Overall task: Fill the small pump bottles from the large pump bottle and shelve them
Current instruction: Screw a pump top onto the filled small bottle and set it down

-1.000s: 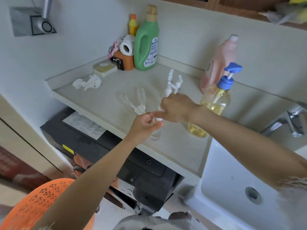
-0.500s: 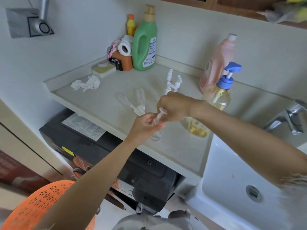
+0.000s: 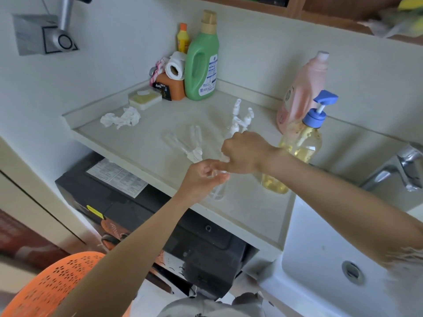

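Note:
A small clear pump bottle (image 3: pixel 218 191) stands near the counter's front edge. My left hand (image 3: pixel 202 176) grips its upper body. My right hand (image 3: pixel 245 152) is closed over its white pump top (image 3: pixel 225 159), mostly hiding it. Two more small clear bottles (image 3: pixel 183 143) lie flat on the counter behind my hands. Further back stand other small bottles (image 3: pixel 240 117) with white pumps. The large pump bottle (image 3: pixel 299 143), clear with yellow liquid and a blue pump, stands just right of my right wrist.
A pink bottle (image 3: pixel 302 88) leans at the wall behind the large bottle. A green detergent bottle (image 3: pixel 202 62), paper roll, orange box and soap dish fill the back corner; a crumpled tissue (image 3: pixel 121 117) lies left. White sink (image 3: pixel 332 259) and tap (image 3: pixel 398 165) at right. Orange basket (image 3: pixel 50 287) below.
My right hand has shifted slightly on the pump top, turning at the wrist. My left hand keeps the same hold on the small bottle, which stays in place.

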